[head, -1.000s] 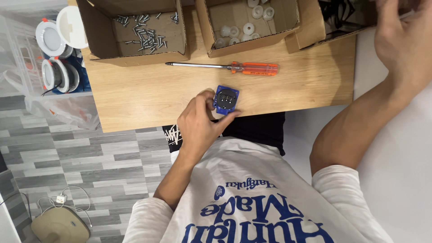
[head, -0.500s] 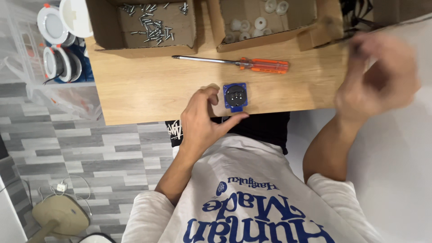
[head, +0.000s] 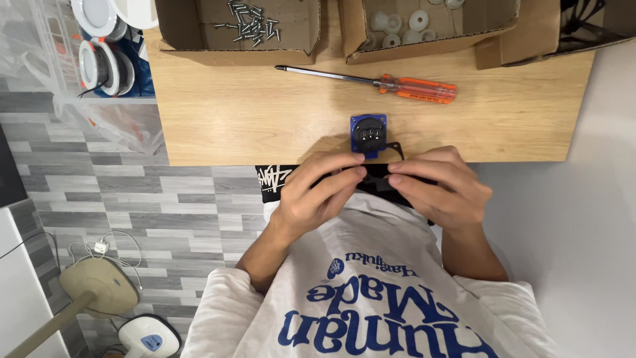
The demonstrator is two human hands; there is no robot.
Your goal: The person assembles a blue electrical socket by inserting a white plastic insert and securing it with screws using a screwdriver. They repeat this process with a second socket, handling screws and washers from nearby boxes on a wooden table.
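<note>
At the near edge of the wooden table (head: 218, 126), both hands meet just below a small blue socket part (head: 368, 132) with a black round face. The left hand (head: 318, 192) and right hand (head: 440, 185) face each other, fingertips nearly touching, pinching a thin black piece (head: 379, 180) between them; its exact shape is too hidden to tell. Both grips are closed down to a narrow pinch on that piece. The blue part lies on the table, directly beyond the fingertips, about midway between the 2 hands, with neither clearly nearer. Farther back lies an orange-handled screwdriver (head: 371, 81), its long axis running left to right, handle toward the right hand. Behind it stand 2 cardboard boxes, 1 with screws (head: 255, 30) and 1 with white round fittings (head: 404, 30).
</note>
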